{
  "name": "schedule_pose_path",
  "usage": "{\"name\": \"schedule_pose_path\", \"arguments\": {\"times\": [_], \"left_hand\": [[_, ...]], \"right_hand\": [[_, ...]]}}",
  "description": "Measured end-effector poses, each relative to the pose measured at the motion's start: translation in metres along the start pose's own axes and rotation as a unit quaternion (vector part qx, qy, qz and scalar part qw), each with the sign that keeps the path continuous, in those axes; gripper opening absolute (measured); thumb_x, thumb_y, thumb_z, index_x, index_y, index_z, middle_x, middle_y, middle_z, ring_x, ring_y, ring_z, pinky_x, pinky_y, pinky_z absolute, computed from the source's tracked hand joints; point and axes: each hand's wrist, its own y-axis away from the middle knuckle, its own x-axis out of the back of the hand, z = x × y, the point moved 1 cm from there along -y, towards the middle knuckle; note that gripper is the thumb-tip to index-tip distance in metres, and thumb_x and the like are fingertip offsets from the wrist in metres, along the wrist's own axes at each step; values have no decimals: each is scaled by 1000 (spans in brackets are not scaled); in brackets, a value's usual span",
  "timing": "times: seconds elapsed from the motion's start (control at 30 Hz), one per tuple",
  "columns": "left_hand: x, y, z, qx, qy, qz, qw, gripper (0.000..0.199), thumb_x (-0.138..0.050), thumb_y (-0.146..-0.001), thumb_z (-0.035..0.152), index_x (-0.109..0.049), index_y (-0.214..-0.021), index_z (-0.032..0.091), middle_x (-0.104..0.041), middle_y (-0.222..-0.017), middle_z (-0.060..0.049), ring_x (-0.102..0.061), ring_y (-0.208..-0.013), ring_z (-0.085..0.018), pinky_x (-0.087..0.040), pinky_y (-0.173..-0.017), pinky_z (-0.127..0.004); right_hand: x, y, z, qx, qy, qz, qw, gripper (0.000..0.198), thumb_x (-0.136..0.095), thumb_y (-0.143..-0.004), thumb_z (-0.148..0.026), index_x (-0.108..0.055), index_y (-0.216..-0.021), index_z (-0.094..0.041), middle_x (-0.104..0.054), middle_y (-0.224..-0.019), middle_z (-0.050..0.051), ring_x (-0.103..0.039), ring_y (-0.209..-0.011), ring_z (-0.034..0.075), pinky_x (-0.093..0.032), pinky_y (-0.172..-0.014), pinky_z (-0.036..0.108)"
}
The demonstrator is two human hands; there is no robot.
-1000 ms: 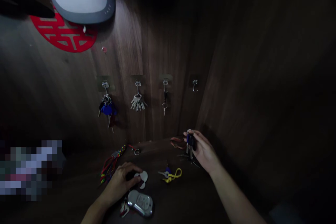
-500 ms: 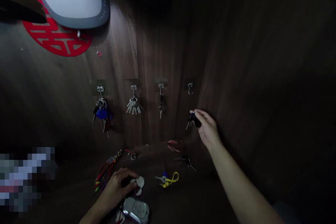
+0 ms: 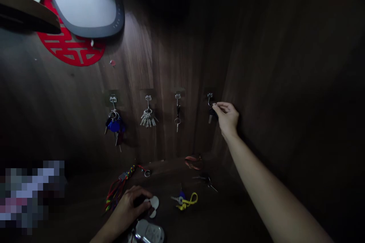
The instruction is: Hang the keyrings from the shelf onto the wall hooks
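Note:
My right hand (image 3: 228,119) is up at the rightmost wall hook (image 3: 209,100), thumb and forefinger pinched on a small bunch of keys (image 3: 211,114). The keys hang just below the hook's curve; whether their ring is over it is hidden by my fingertips. Low on the wooden surface, my left hand (image 3: 131,205) has its thumb and forefinger closed on a white rounded tag (image 3: 154,202). Just below lies a silver remote fob (image 3: 149,231). Right of the tag is a key with a yellow braided cord (image 3: 188,201).
Three other hooks bear keys: a blue-tagged bunch (image 3: 114,125), a silver bunch (image 3: 148,118) and a single key (image 3: 178,123). Beaded cords (image 3: 116,188), a reddish strap (image 3: 194,162) and dark keys (image 3: 205,178) lie below. A grey cap (image 3: 85,7) and red paper cutout (image 3: 76,56) are upper left.
My right hand has risen with the keys from below the rightmost hook to right beside it. My left hand stays at the white tag. The whole view has shifted slightly.

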Motion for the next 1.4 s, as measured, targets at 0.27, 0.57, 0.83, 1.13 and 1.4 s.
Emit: {"name": "schedule_pose_path", "arguments": {"times": [0.27,0.57,0.83,1.13,1.4], "left_hand": [[-1,-1,-4,-12,2,4,1000,16,-61,-76,34,-70,-85,24,-70,-89,-2,-62,-88,-21,-45,-82,-31],[1,-1,-3,-7,1,-1,1000,15,-60,-76,32,-70,-84,24,-70,-88,-1,-61,-88,-20,-44,-82,-30],[0,-1,-5,-15,4,-2,1000,18,-61,-77,36,-70,-85,24,-70,-89,-2,-62,-88,-20,-44,-82,-30],[0,0,-4,-15,3,-9,1000,19,-59,-78,37,-69,-87,24,-70,-91,-2,-62,-88,-19,-45,-82,-29],[-1,1,-6,-36,0,-4,999,19,-58,-80,37,-69,-87,24,-71,-91,-2,-62,-89,-19,-45,-84,-30]], "right_hand": [[-8,2,19,35,90,-10,995,24,-66,-67,-32,-63,-84,-16,-69,-83,7,-65,-79,19,-51,-75,35],[-2,17,25,31,139,-16,990,29,-64,-69,-34,-63,-93,-17,-69,-91,9,-63,-85,21,-48,-81,37],[15,40,37,-12,170,-40,985,39,-64,-68,-41,-62,-99,-16,-69,-90,10,-63,-82,23,-48,-77,37],[46,86,51,-78,124,-129,981,36,-60,-72,-45,-63,-94,-18,-69,-93,11,-64,-83,21,-51,-75,37],[75,138,46,-124,144,-210,959,29,-61,-70,-45,-65,-84,-19,-71,-79,6,-66,-75,21,-52,-70,35]]}}
